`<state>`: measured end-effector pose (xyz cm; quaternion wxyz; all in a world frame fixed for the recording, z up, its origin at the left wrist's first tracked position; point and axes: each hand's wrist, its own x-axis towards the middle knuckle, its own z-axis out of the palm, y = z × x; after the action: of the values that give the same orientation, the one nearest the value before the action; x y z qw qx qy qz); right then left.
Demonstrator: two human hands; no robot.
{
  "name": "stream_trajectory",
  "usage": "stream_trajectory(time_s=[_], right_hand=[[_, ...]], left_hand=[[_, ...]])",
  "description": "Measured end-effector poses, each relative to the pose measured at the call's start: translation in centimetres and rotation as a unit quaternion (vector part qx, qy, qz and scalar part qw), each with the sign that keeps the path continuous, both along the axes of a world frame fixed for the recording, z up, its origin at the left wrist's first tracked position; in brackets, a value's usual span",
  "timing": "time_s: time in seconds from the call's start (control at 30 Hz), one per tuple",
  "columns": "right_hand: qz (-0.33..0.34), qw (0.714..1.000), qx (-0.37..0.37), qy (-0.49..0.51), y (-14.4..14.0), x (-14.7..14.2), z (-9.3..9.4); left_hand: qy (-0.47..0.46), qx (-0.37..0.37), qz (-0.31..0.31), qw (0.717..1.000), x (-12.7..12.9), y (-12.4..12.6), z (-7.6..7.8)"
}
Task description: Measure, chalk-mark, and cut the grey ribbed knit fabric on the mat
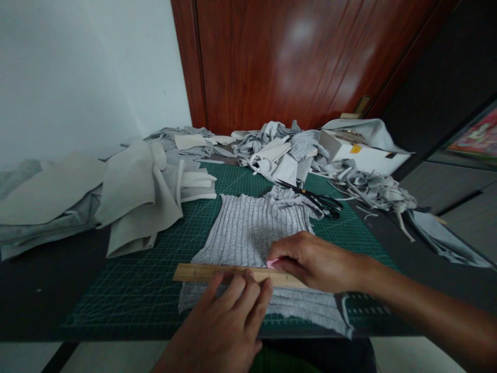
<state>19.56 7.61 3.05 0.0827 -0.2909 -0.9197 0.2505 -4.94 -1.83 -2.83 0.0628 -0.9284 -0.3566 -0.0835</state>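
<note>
A grey ribbed knit fabric piece (252, 225) lies on a green cutting mat (155, 290), with a wooden ruler (186, 272) across it. My left hand (229, 316) presses the ruler down with fingers stretched out, gripping nothing. In my right hand (318, 261) a small pink piece, like tailor's chalk (272, 263), is pinched at the ruler's upper edge. The right end of the ruler is hidden under that hand. Black scissors (324, 202) rest beyond, against the bunched far end of the knit.
Cut pale fabric pieces (132, 186) are heaped on the left. More grey scraps (272, 145) pile up along the back by a wooden door (272, 62). A white box (361, 155) stands at the back right, with tangled fabric strips (380, 191) before it.
</note>
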Motion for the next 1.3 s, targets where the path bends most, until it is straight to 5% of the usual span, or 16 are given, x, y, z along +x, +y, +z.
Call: stream_trajectory(time_s=[0.73, 1.3], right_hand=[[-0.048, 0.998, -0.001, -0.026, -1.3, 5.4, 0.2], [-0.08, 0.996, 0.01, -0.044, -2.0, 9.3, 0.3]], left_hand=[[-0.02, -0.006, -0.003, 1.0, -0.3, 0.6, -0.1], [0.004, -0.041, 0.047, 0.998, 0.5, 0.2, 1.6]])
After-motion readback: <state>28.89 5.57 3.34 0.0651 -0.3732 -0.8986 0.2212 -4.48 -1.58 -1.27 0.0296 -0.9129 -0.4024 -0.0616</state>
